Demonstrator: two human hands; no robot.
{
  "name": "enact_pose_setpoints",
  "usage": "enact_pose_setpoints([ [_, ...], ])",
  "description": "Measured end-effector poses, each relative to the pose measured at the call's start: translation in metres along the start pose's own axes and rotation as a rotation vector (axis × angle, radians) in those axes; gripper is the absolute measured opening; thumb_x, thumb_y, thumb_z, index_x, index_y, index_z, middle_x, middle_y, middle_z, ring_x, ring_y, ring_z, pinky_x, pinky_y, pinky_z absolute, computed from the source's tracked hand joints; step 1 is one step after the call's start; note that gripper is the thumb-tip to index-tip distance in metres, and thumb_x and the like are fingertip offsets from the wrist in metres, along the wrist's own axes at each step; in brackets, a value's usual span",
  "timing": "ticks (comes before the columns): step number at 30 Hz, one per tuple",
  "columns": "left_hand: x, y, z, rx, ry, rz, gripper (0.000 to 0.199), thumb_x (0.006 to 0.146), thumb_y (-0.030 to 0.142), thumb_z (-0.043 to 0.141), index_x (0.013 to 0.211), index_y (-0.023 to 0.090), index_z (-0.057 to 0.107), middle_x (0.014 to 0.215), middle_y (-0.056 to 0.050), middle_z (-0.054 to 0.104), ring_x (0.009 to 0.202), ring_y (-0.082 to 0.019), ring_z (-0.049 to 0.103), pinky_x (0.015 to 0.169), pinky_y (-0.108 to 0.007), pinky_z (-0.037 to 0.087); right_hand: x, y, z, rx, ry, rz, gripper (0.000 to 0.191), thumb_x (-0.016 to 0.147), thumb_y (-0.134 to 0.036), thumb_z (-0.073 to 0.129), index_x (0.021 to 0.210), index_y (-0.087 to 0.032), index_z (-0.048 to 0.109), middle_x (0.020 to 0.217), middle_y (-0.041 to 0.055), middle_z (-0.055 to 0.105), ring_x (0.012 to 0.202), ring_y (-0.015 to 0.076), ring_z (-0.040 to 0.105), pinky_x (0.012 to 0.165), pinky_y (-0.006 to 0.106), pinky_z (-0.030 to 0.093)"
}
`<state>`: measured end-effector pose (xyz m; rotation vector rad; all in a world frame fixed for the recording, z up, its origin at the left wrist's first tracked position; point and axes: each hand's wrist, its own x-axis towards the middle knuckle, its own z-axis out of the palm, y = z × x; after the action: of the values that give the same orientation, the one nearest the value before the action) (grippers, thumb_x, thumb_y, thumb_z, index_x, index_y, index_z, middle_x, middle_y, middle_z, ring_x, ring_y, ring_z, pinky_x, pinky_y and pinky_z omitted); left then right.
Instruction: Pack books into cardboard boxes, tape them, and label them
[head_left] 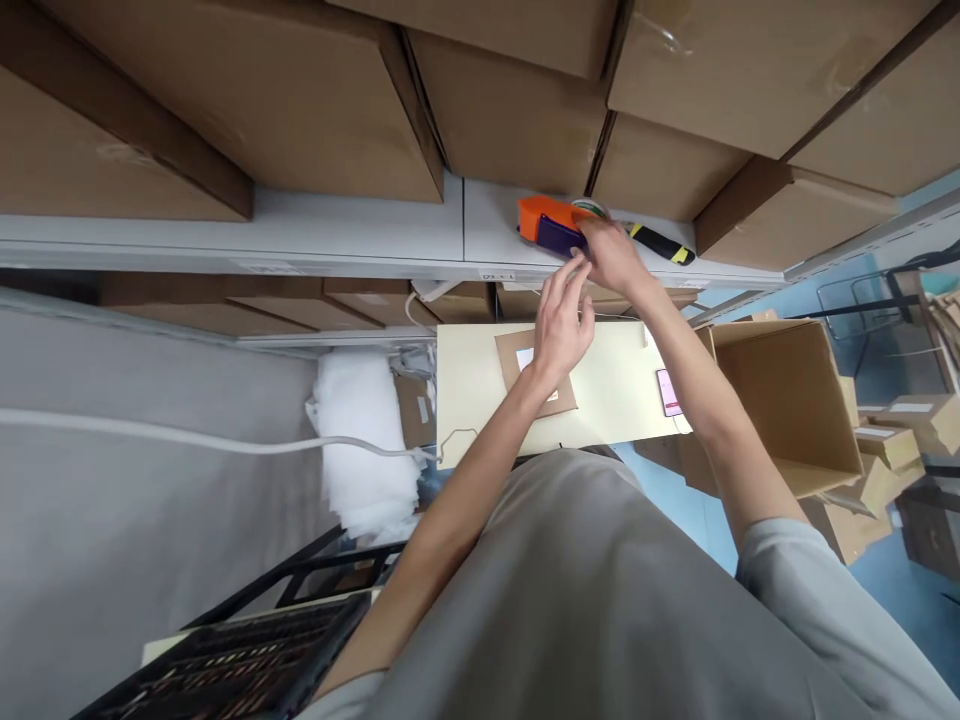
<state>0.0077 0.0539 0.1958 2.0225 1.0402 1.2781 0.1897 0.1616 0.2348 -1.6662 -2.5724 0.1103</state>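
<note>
On the pale grey shelf (360, 225) above the cream table (615, 370), the orange-and-purple plastic tape dispenser (551, 225) is seen close to the front edge, its right end grasped by the right hand (609, 255), whose fingers are curled closed over it; how firmly it is gripped cannot be told. Just in front, the left hand (562, 325) is held partly open, fingers loosely extended, with nothing grasped; whether the right hand is touched by its fingertips cannot be made out. And here trouble could be caused by that edge: should the grip be slackened too soon, the dispenser could be tipped over and dropped onto the flat brown cardboard parcel (510, 350) below. Danger is also posed by the black-and-yellow utility knife (660, 243), lying right beside the right wrist: by a careless sideways sweep it could be knocked off too. With the hands crowded so closely, fingers could be bumped, and the dispenser jolted askew.
</note>
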Motion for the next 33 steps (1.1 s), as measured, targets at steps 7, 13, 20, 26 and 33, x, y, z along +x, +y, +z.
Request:
enact_pose_setpoints([
  [7,-0.048,-0.013,0.019,0.13,-0.013,-0.157,0.052,0.12,0.04,0.037,0.166,0.023,0.054,0.168,-0.017,0.063,0.162,-0.031,0.057,0.14,-0.055,0.045,0.027,0.013,0.005,0.057,0.075,-0.068,0.068,0.12,-0.044,0.025,0.165,0.003,0.045,0.167,0.0301,0.056,0.16,0.0491,0.053,0.134,0.075,0.039],
  [13,-0.156,-0.04,0.043,0.27,-0.204,-0.452,0.055,0.12,0.044,0.037,0.166,0.019,0.056,0.172,-0.018,0.061,0.169,-0.032,0.049,0.143,-0.057,0.039,-0.068,-0.031,0.028,0.346,0.444,0.103,0.074,0.122,-0.051,0.013,0.173,-0.008,0.046,0.171,0.0207,0.054,0.166,0.0342,0.051,0.139,0.051,0.042],
  [20,-0.225,-0.028,0.069,0.394,-0.441,-0.554,0.061,0.121,0.04,0.028,0.177,0.022,0.045,0.189,-0.013,0.039,0.182,-0.029,0.018,0.149,-0.065,0.016,-0.242,-0.084,0.206,0.734,-0.175,0.539,0.086,0.118,-0.056,-0.001,0.18,-0.01,0.038,0.175,0.0254,0.055,0.168,0.0356,0.051,0.14,0.058,0.043],
  [26,-0.237,-0.038,0.083,0.457,-0.501,-0.617,0.066,0.121,0.037,0.022,0.184,0.018,0.029,0.191,-0.017,0.031,0.183,-0.026,0.007,0.15,-0.065,0.008,-0.302,-0.121,0.251,1.19,-0.404,0.613,0.097,0.113,-0.077,0.015,0.179,-0.014,0.045,0.182,0.0167,0.051,0.172,0.0354,0.047,0.146,0.056,0.035],
  [33,-0.245,-0.045,0.082,0.508,-0.549,-0.61,0.067,0.122,0.037,0.021,0.187,0.021,0.022,0.194,-0.011,0.02,0.183,-0.024,0.002,0.15,-0.062,0.006,-0.278,-0.139,0.264,1.473,-0.406,0.603,0.121,0.1,-0.101,0.006,0.186,-0.02,0.031,0.194,0.0052,0.028,0.184,0.0262,0.014,0.153,0.047,0.008],
])
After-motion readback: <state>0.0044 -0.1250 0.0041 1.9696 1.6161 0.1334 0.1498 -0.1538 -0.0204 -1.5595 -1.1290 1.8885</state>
